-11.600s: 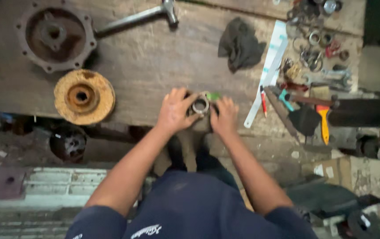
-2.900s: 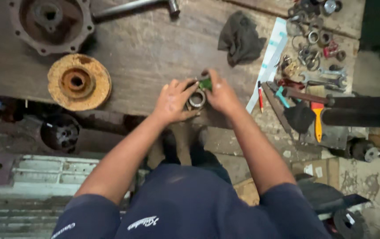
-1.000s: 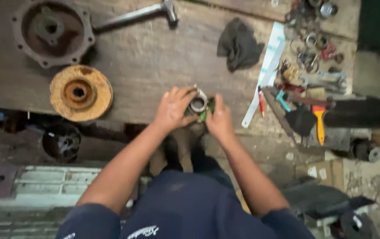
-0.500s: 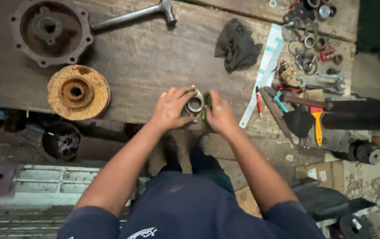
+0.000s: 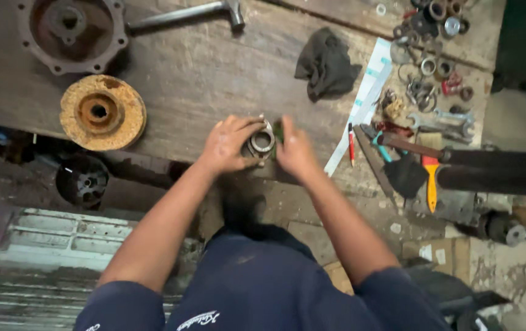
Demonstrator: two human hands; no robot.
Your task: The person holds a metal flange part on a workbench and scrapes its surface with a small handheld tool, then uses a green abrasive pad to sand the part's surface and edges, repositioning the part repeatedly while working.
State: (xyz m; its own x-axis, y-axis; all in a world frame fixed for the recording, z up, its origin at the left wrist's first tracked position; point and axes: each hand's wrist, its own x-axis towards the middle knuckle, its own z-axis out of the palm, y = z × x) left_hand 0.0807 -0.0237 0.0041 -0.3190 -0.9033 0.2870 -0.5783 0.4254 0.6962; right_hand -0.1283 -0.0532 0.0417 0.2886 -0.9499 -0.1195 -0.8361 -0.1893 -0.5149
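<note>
At the near edge of a worn wooden workbench (image 5: 214, 79), both my hands close around a small round metal part with a ring-shaped top (image 5: 261, 141). My left hand (image 5: 226, 146) grips its left side with the fingers curled over the rim. My right hand (image 5: 295, 150) presses against its right side, with a bit of green material (image 5: 278, 130) showing between the fingers. The lower half of the part is hidden by my hands.
A rusty disc (image 5: 100, 113) and a dark flanged housing (image 5: 70, 30) lie at the left, a hammer (image 5: 189, 12) at the back. A dark rag (image 5: 326, 61), a paper strip (image 5: 364, 104), loose rings, wrenches, a red pen (image 5: 351, 136) and a yellow-handled tool (image 5: 431, 181) lie right.
The hands stay on the metal part at the bench edge; the fingers have shifted slightly around it, and the view has drifted a little.
</note>
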